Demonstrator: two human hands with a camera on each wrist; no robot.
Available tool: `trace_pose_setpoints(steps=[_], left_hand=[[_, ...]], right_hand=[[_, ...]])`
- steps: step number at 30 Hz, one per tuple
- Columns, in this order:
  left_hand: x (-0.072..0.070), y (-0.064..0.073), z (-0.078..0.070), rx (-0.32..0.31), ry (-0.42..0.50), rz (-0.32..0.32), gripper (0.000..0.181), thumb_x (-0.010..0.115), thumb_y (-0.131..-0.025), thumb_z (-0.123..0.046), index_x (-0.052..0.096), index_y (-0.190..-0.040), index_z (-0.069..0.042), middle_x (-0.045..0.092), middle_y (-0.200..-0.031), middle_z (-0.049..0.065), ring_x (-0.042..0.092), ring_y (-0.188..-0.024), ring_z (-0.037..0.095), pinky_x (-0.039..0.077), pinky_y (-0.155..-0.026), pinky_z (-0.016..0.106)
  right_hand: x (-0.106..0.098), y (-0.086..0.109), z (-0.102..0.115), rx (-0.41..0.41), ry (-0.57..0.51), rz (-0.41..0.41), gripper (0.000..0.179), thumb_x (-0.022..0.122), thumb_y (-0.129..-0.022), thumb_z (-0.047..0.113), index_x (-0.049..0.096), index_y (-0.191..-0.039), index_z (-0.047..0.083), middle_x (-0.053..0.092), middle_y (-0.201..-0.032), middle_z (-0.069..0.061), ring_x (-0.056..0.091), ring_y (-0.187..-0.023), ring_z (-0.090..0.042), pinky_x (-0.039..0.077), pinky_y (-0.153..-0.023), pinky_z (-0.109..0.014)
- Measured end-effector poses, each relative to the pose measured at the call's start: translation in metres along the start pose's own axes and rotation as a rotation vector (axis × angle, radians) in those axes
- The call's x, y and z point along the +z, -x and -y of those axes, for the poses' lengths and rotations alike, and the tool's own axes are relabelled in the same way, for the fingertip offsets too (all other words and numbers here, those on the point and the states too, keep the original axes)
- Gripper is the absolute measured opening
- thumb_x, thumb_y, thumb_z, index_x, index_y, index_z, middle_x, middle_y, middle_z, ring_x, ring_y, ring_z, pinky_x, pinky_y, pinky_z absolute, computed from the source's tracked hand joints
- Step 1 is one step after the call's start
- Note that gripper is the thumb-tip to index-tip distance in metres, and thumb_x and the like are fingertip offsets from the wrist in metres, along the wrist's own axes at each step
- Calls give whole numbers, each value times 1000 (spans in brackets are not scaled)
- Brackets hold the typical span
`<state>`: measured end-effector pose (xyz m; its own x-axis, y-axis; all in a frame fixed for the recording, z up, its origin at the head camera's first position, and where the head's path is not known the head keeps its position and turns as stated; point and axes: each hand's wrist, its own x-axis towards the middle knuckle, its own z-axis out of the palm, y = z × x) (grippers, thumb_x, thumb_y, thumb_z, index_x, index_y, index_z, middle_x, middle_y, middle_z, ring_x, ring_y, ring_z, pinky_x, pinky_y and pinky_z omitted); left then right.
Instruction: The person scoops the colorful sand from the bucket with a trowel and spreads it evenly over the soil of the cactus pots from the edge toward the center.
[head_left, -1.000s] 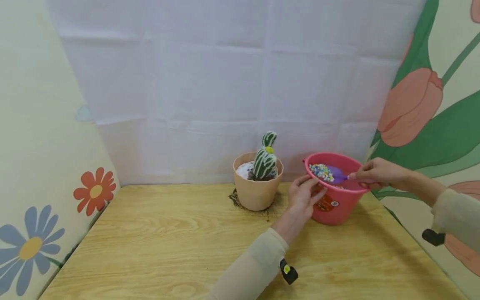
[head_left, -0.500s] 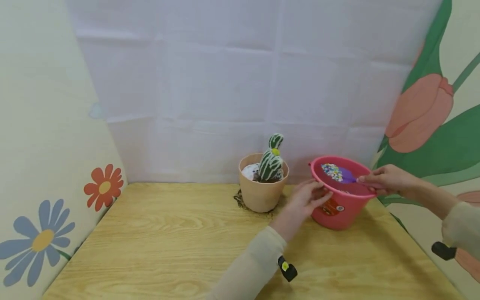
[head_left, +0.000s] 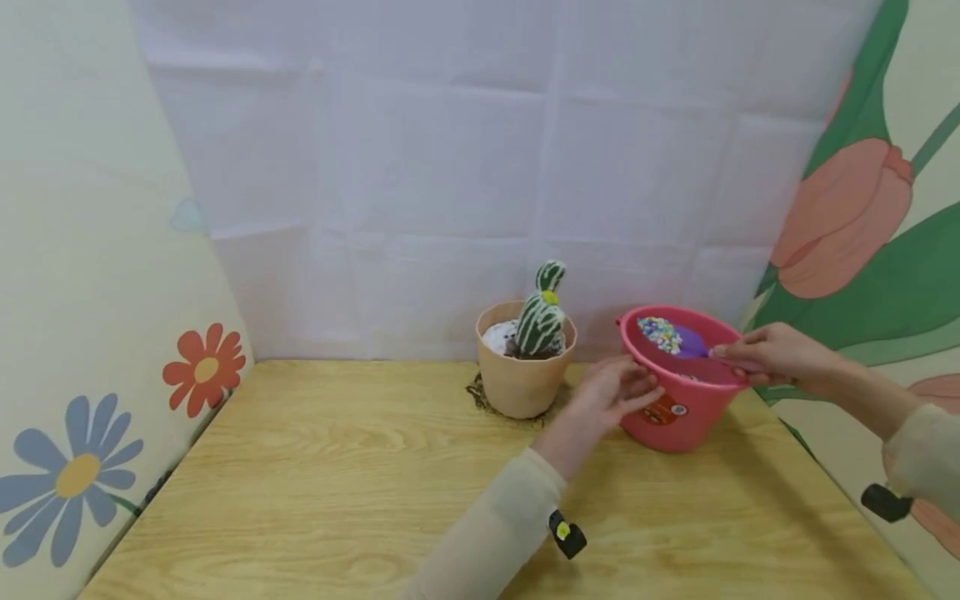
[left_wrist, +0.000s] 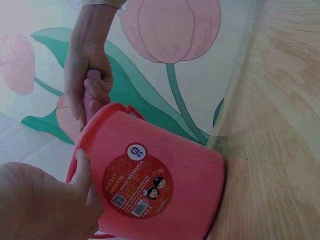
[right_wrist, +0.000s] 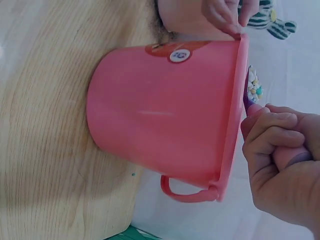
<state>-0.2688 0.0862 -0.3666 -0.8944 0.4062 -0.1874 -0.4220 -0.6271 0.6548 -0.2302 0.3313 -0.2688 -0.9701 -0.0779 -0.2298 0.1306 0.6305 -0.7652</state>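
Cactus [head_left: 538, 325] and its peach pot [head_left: 521, 387] stand on the counter [head_left: 337, 467] just beyond the left hand, farther from the person. The left hand [head_left: 603, 392] holds the near-left rim of the pink bucket [head_left: 692, 421], thumb along the outer wall; from where I stand, I can't tell how far its fingers go over the edge. Between the hands, over the bucket's mouth, is the purple scoop [head_left: 693, 343], its blade loaded with multicoloured beads [head_left: 660, 335]. Its long axis runs crosswise and looks close to level: tip to the left and slightly away from the person, pink handle back to the right, inside the right hand [head_left: 783, 354], whose fingers are wrapped firmly round it. I'd judge the step in hand to be bringing up a scoopful while the left hand steadies the bucket. The next move seems to call for a flat blade and a steady right wrist, lifting well above the rim beside the left hand, since the heaped beads could spill off the tip.
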Motion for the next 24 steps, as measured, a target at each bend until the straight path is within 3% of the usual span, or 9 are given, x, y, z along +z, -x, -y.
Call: trace_pose_setpoints(steps=[4, 14, 20, 24], left_hand=[[-3, 9, 2, -24, -66, -13, 8, 63, -95, -1, 69, -92, 2, 69, -86, 16, 69, -78, 25, 61, -78, 45], [-17, 36, -12, -10, -271, 28, 19, 67, -98, -17, 69, -109, -1, 71, -96, 14, 68, -84, 23, 60, -82, 45], [-36, 54, -29, 99, -515, 120, 28, 62, -101, -22, 68, -123, -5, 70, -106, 16, 69, -96, 27, 59, -83, 45], [-53, 60, -41, 214, -608, 157, 27, 61, -101, -23, 68, -123, -7, 71, -104, 14, 69, -93, 25, 59, -85, 46]], right_hand=[[3, 3, 5, 0, -8, 9, 49, 67, -99, 44, 68, -86, -3, 52, -61, -4, 37, -49, -11, 35, -47, -25], [4, 13, 14, -10, -3, 20, 50, 66, -99, 44, 67, -84, -4, 46, -59, -3, 34, -49, -12, 33, -46, -27], [6, 19, 18, -36, 3, 34, 51, 67, -98, 44, 65, -84, -6, 44, -57, -3, 31, -48, -13, 33, -45, -28], [9, 23, 26, -51, 13, 41, 52, 69, -97, 45, 63, -82, -5, 42, -58, -4, 30, -48, -13, 33, -45, -30]])
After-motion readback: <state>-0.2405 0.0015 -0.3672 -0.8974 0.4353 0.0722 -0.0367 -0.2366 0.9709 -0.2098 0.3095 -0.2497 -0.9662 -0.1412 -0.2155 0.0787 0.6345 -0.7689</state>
